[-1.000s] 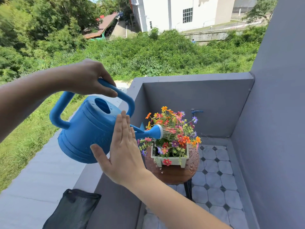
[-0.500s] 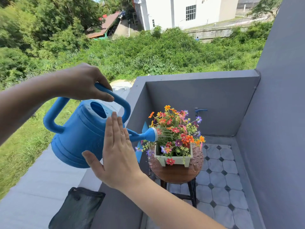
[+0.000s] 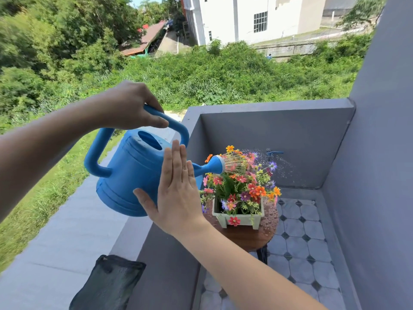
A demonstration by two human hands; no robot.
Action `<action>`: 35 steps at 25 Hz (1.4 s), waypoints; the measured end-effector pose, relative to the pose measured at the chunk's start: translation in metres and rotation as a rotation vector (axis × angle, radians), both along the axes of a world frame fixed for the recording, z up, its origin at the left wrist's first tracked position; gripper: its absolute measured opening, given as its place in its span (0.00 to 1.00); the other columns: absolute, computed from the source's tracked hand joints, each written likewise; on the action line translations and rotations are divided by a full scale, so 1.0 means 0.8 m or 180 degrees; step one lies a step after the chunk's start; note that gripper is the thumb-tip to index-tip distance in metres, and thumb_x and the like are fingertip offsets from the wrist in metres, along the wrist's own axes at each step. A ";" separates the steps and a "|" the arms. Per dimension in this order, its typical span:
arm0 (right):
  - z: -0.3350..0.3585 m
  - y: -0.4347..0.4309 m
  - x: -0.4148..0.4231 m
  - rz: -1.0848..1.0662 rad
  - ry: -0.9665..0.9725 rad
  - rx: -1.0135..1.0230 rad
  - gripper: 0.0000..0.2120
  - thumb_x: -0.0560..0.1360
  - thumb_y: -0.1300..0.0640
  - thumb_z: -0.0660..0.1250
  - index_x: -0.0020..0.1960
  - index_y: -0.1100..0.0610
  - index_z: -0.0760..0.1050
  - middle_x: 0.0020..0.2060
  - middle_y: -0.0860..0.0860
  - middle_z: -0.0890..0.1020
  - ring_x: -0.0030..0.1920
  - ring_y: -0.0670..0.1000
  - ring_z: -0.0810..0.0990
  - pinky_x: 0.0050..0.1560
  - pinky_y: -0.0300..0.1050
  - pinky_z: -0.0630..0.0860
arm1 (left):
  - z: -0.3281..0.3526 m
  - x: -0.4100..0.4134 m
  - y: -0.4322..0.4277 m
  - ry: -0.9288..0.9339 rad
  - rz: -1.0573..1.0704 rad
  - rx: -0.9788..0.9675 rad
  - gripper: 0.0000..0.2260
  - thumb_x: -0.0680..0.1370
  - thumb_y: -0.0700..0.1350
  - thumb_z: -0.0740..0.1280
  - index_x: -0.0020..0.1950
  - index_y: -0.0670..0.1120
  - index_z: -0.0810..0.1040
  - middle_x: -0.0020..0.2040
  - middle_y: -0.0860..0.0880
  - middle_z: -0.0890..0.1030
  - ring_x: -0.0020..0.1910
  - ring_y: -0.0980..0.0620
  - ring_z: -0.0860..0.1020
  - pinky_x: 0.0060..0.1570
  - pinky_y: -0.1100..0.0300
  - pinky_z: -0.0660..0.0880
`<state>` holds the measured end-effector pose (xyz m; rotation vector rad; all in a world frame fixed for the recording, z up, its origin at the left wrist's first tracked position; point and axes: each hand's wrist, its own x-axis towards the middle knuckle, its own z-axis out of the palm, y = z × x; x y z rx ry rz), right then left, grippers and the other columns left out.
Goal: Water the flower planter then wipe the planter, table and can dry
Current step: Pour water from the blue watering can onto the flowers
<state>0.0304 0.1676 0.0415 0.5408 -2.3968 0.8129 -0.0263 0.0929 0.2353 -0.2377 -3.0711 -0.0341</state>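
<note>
While left hand (image 3: 131,106) grips can (image 3: 136,173) handle and right hand (image 3: 176,193) lies flat, open against it, spray overshoots planter (image 3: 238,217); table (image 3: 245,237) risks flooding.

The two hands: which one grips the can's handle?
The left hand, closed around the watering can's top handle; the right hand lies flat, open, against its side.

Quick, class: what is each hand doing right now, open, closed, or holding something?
Left hand: closed on the can handle.
Right hand: open, flat against the can's side.
</note>
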 end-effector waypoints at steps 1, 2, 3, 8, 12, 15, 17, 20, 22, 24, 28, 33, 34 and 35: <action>0.000 -0.002 -0.002 -0.0055 0.0022 0.0045 0.43 0.76 0.35 0.48 0.76 0.65 0.41 0.76 0.60 0.48 0.76 0.56 0.45 0.75 0.51 0.45 | 0.000 -0.001 -0.001 0.0004 0.0019 -0.0018 0.15 0.71 0.53 0.71 0.52 0.46 0.84 0.34 0.52 0.79 0.31 0.54 0.72 0.30 0.61 0.66; 0.000 -0.004 -0.003 -0.0063 0.0022 0.0067 0.42 0.75 0.35 0.48 0.76 0.65 0.44 0.76 0.60 0.48 0.76 0.57 0.46 0.73 0.52 0.46 | -0.001 -0.002 -0.003 -0.0009 0.0036 -0.0041 0.15 0.71 0.53 0.71 0.52 0.45 0.84 0.34 0.52 0.79 0.32 0.54 0.72 0.30 0.62 0.66; 0.000 -0.007 -0.002 -0.0026 -0.0007 0.0071 0.42 0.75 0.35 0.48 0.76 0.65 0.44 0.75 0.60 0.48 0.76 0.57 0.46 0.73 0.52 0.45 | -0.002 -0.002 -0.004 -0.0029 0.0060 -0.0071 0.15 0.71 0.53 0.71 0.52 0.45 0.84 0.35 0.52 0.79 0.32 0.55 0.72 0.30 0.62 0.66; -0.007 -0.012 0.015 0.0303 -0.0199 -0.0010 0.42 0.76 0.37 0.48 0.75 0.63 0.35 0.76 0.58 0.41 0.76 0.56 0.39 0.74 0.49 0.40 | -0.007 0.003 -0.012 -0.0229 0.0176 -0.0217 0.14 0.69 0.56 0.72 0.50 0.49 0.84 0.36 0.54 0.80 0.35 0.56 0.74 0.31 0.62 0.66; -0.004 -0.003 0.029 0.0674 -0.0404 -0.0233 0.42 0.76 0.38 0.50 0.74 0.60 0.30 0.75 0.49 0.36 0.75 0.53 0.31 0.73 0.47 0.29 | -0.007 0.010 -0.003 -0.0342 0.0185 -0.0167 0.12 0.69 0.56 0.73 0.49 0.51 0.84 0.31 0.56 0.77 0.31 0.56 0.71 0.29 0.61 0.63; -0.003 0.008 0.032 0.0559 -0.0331 -0.0253 0.43 0.76 0.38 0.51 0.74 0.60 0.30 0.76 0.49 0.38 0.75 0.53 0.32 0.74 0.47 0.31 | -0.006 0.009 0.005 -0.0385 0.0136 -0.0089 0.12 0.68 0.56 0.73 0.48 0.52 0.84 0.32 0.53 0.78 0.32 0.53 0.73 0.29 0.60 0.64; 0.002 0.013 0.027 0.0562 -0.0328 -0.0246 0.42 0.76 0.38 0.51 0.75 0.59 0.31 0.75 0.49 0.37 0.75 0.53 0.31 0.74 0.48 0.31 | -0.003 0.006 0.007 -0.0368 0.0117 -0.0013 0.13 0.68 0.56 0.73 0.48 0.51 0.84 0.34 0.51 0.80 0.34 0.51 0.75 0.30 0.60 0.67; 0.012 0.014 0.012 0.0526 -0.0321 -0.0286 0.41 0.75 0.38 0.52 0.75 0.58 0.36 0.77 0.54 0.38 0.76 0.53 0.33 0.74 0.48 0.32 | 0.005 0.004 0.005 -0.0192 0.0190 0.0096 0.15 0.69 0.56 0.73 0.50 0.50 0.84 0.36 0.52 0.79 0.35 0.54 0.73 0.31 0.62 0.66; 0.020 0.013 0.002 0.0542 -0.0300 -0.0333 0.40 0.75 0.38 0.53 0.75 0.57 0.38 0.77 0.57 0.42 0.76 0.54 0.34 0.74 0.48 0.33 | 0.011 0.003 0.002 -0.0015 0.0271 0.0144 0.14 0.69 0.55 0.72 0.51 0.49 0.84 0.36 0.53 0.77 0.34 0.56 0.71 0.31 0.63 0.65; 0.026 0.011 -0.003 0.0634 -0.0323 -0.0373 0.40 0.75 0.38 0.53 0.75 0.56 0.38 0.77 0.58 0.43 0.76 0.53 0.35 0.75 0.48 0.34 | 0.016 0.001 -0.003 0.0065 0.0354 0.0152 0.14 0.70 0.55 0.72 0.51 0.49 0.84 0.36 0.53 0.77 0.35 0.56 0.71 0.31 0.63 0.65; 0.031 0.003 0.004 0.0812 -0.0467 -0.0423 0.39 0.74 0.38 0.52 0.74 0.54 0.36 0.78 0.56 0.42 0.76 0.51 0.34 0.74 0.46 0.31 | 0.018 0.004 -0.009 0.0013 0.0479 -0.0016 0.15 0.68 0.56 0.73 0.50 0.50 0.84 0.39 0.50 0.78 0.35 0.53 0.72 0.31 0.61 0.65; 0.017 -0.003 0.032 0.0914 -0.0459 -0.0699 0.38 0.75 0.40 0.54 0.75 0.54 0.38 0.77 0.57 0.43 0.76 0.52 0.35 0.75 0.47 0.33 | 0.012 0.015 -0.007 -0.0317 0.0405 -0.0194 0.14 0.65 0.59 0.74 0.46 0.54 0.84 0.36 0.50 0.80 0.36 0.50 0.75 0.32 0.60 0.66; 0.013 -0.001 0.038 0.0907 -0.0435 -0.0759 0.38 0.75 0.40 0.55 0.75 0.55 0.39 0.77 0.56 0.44 0.77 0.52 0.35 0.75 0.47 0.34 | 0.010 0.017 -0.005 -0.0390 0.0374 -0.0199 0.14 0.65 0.60 0.74 0.45 0.55 0.85 0.36 0.49 0.80 0.36 0.48 0.76 0.33 0.59 0.67; 0.010 0.001 0.044 0.0891 -0.0409 -0.0795 0.38 0.75 0.41 0.55 0.76 0.56 0.40 0.77 0.56 0.44 0.77 0.52 0.36 0.75 0.47 0.34 | 0.008 0.018 -0.002 -0.0439 0.0331 -0.0190 0.13 0.65 0.60 0.74 0.45 0.55 0.85 0.35 0.48 0.81 0.37 0.46 0.77 0.33 0.58 0.68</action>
